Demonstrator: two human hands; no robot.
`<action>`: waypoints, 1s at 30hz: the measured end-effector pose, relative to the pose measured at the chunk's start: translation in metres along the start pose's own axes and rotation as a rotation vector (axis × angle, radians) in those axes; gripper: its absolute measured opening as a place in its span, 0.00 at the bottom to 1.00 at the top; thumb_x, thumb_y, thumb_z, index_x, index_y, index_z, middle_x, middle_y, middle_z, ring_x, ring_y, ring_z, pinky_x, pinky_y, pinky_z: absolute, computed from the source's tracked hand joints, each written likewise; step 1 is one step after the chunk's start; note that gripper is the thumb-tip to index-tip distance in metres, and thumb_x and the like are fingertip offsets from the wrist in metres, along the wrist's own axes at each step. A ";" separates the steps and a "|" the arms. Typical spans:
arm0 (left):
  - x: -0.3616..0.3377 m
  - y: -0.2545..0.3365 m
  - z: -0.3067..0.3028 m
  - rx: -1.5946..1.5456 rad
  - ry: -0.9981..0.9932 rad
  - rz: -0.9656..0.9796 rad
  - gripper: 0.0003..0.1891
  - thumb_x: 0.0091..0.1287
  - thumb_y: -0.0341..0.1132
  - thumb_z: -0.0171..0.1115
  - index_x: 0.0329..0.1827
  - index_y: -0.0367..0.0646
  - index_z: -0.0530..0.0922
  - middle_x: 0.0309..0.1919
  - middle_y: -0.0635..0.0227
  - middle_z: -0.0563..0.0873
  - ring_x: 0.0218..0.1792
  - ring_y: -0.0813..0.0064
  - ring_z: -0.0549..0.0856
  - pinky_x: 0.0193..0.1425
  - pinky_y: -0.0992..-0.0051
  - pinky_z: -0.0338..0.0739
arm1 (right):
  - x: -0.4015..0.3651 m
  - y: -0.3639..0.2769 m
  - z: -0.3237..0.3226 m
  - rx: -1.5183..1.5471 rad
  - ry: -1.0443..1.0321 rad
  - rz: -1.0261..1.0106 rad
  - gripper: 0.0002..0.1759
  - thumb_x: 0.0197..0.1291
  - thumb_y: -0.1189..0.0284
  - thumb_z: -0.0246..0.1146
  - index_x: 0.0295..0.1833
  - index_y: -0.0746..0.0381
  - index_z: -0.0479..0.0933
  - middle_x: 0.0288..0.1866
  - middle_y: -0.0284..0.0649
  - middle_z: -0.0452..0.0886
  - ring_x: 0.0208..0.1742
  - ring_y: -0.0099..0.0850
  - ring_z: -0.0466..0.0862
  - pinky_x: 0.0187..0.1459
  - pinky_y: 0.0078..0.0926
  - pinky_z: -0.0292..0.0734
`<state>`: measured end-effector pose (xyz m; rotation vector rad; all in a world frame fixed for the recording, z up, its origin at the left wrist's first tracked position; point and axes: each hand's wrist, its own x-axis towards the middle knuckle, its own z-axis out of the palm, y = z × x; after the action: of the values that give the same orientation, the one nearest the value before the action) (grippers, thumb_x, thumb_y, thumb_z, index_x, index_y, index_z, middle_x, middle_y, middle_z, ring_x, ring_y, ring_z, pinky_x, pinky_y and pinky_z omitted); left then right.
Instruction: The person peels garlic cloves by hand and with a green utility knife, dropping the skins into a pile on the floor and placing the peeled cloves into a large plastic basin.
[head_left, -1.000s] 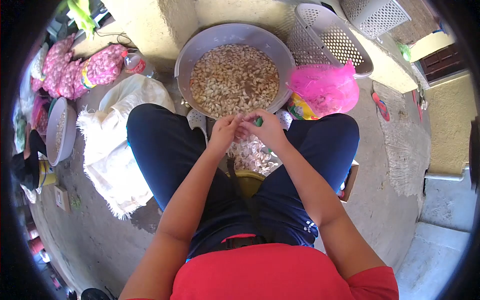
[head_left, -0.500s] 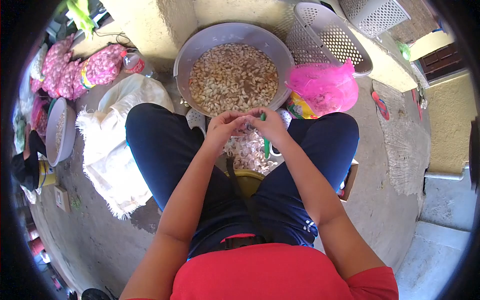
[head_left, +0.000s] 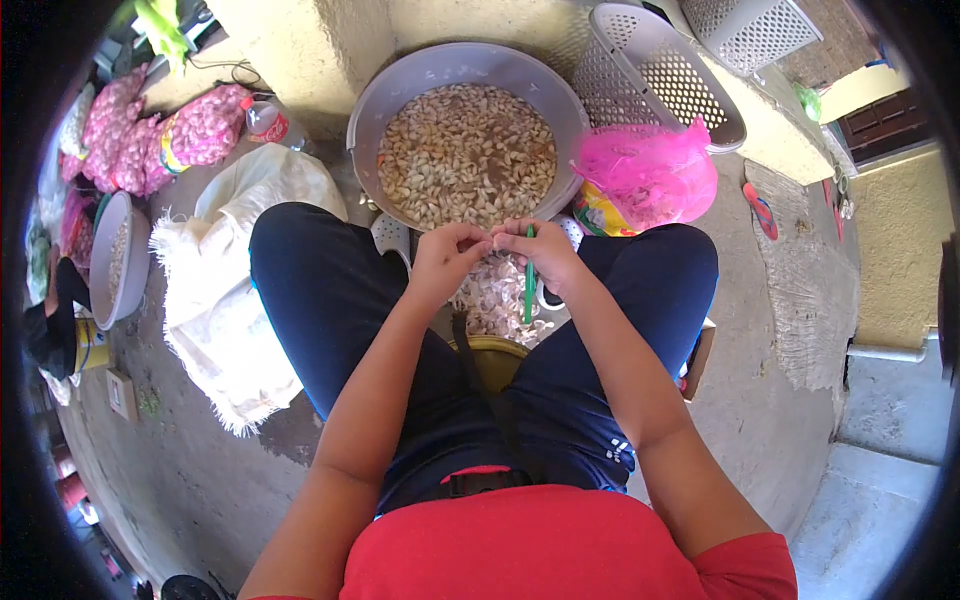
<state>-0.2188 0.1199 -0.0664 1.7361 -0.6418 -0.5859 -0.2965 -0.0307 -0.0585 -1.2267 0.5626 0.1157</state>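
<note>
My left hand (head_left: 447, 258) is closed, thumb and fingers pinched at the tips; whatever small piece they hold is hidden. Against it, fingertips nearly touching, my right hand (head_left: 546, 252) grips a green-handled knife (head_left: 529, 288) that points down from the fingers. Both hands are between my knees, over a yellow tub (head_left: 497, 368) with papery garlic skins (head_left: 500, 305) in it. Just beyond the hands stands a large grey basin (head_left: 362, 110) of peeled garlic cloves (head_left: 465, 150) in water.
A pink plastic bag (head_left: 650, 175) sits right of the basin, near a perforated basket (head_left: 680, 90). At left lie a white woven sack (head_left: 225, 290), net bags of garlic (head_left: 205, 130) and a bottle (head_left: 268, 125). Another person's sleeve (head_left: 50, 330) shows beside a smaller basin (head_left: 140, 265).
My fingertips have drawn slightly apart and my left fingers have tightened into a pinch. The green-handled knife hangs more upright and shows more fully below my right hand.
</note>
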 end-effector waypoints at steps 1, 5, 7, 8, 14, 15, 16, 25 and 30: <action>0.000 -0.003 0.001 0.019 0.019 0.016 0.08 0.56 0.30 0.62 0.34 0.34 0.78 0.22 0.70 0.79 0.21 0.85 0.75 0.24 0.84 0.71 | -0.002 0.000 0.002 0.007 0.008 0.009 0.08 0.50 0.74 0.62 0.37 0.64 0.76 0.26 0.31 0.77 0.19 0.16 0.67 0.22 0.14 0.62; 0.000 -0.008 0.007 0.046 0.068 0.038 0.08 0.56 0.30 0.62 0.34 0.33 0.78 0.22 0.69 0.80 0.22 0.84 0.76 0.23 0.83 0.72 | 0.001 0.006 0.004 0.106 -0.004 -0.003 0.07 0.50 0.75 0.62 0.36 0.64 0.76 0.25 0.31 0.76 0.20 0.17 0.67 0.22 0.15 0.63; 0.001 -0.008 0.008 0.020 0.076 0.023 0.08 0.56 0.29 0.62 0.34 0.33 0.78 0.23 0.69 0.80 0.23 0.84 0.76 0.24 0.83 0.73 | 0.003 0.010 0.001 0.155 -0.005 0.009 0.07 0.51 0.75 0.62 0.37 0.65 0.76 0.25 0.31 0.76 0.20 0.17 0.67 0.22 0.15 0.63; 0.001 -0.008 0.008 -0.001 0.078 0.011 0.08 0.56 0.29 0.62 0.34 0.33 0.78 0.23 0.69 0.80 0.23 0.84 0.76 0.24 0.82 0.73 | 0.004 0.011 0.001 0.179 -0.005 0.016 0.08 0.51 0.75 0.62 0.37 0.65 0.76 0.25 0.31 0.76 0.20 0.17 0.67 0.22 0.15 0.63; -0.002 0.000 0.007 -0.024 0.084 0.005 0.07 0.55 0.29 0.62 0.32 0.33 0.78 0.21 0.71 0.79 0.22 0.85 0.76 0.24 0.84 0.71 | 0.001 0.006 0.003 0.179 0.006 0.003 0.08 0.51 0.75 0.62 0.37 0.66 0.76 0.26 0.32 0.76 0.20 0.17 0.67 0.22 0.15 0.64; -0.003 0.001 0.007 -0.023 0.085 -0.003 0.07 0.54 0.29 0.63 0.32 0.33 0.78 0.21 0.71 0.79 0.22 0.85 0.75 0.24 0.84 0.70 | 0.002 0.007 0.003 0.171 0.004 0.003 0.08 0.51 0.75 0.62 0.37 0.66 0.76 0.26 0.32 0.76 0.20 0.17 0.68 0.22 0.15 0.64; -0.003 0.000 0.006 -0.002 0.091 0.008 0.07 0.54 0.28 0.62 0.31 0.33 0.78 0.21 0.71 0.79 0.22 0.86 0.75 0.24 0.84 0.70 | 0.002 0.008 0.002 0.164 0.003 0.002 0.08 0.51 0.76 0.62 0.37 0.66 0.76 0.26 0.32 0.76 0.20 0.17 0.68 0.22 0.15 0.64; 0.000 -0.004 0.007 0.078 0.094 0.041 0.06 0.53 0.28 0.61 0.29 0.34 0.76 0.20 0.73 0.78 0.22 0.87 0.74 0.23 0.85 0.68 | 0.001 0.008 0.005 0.131 0.004 -0.004 0.07 0.51 0.76 0.61 0.36 0.66 0.76 0.25 0.31 0.75 0.21 0.17 0.68 0.23 0.15 0.64; 0.003 -0.011 0.007 -0.034 0.017 -0.089 0.07 0.55 0.29 0.60 0.32 0.34 0.76 0.23 0.73 0.78 0.23 0.86 0.75 0.24 0.84 0.70 | 0.000 0.005 0.004 0.094 -0.003 -0.006 0.08 0.51 0.76 0.62 0.38 0.66 0.75 0.27 0.31 0.76 0.20 0.17 0.68 0.23 0.13 0.63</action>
<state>-0.2203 0.1152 -0.0786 1.7428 -0.5422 -0.6393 -0.2967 -0.0251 -0.0623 -1.1365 0.5557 0.0850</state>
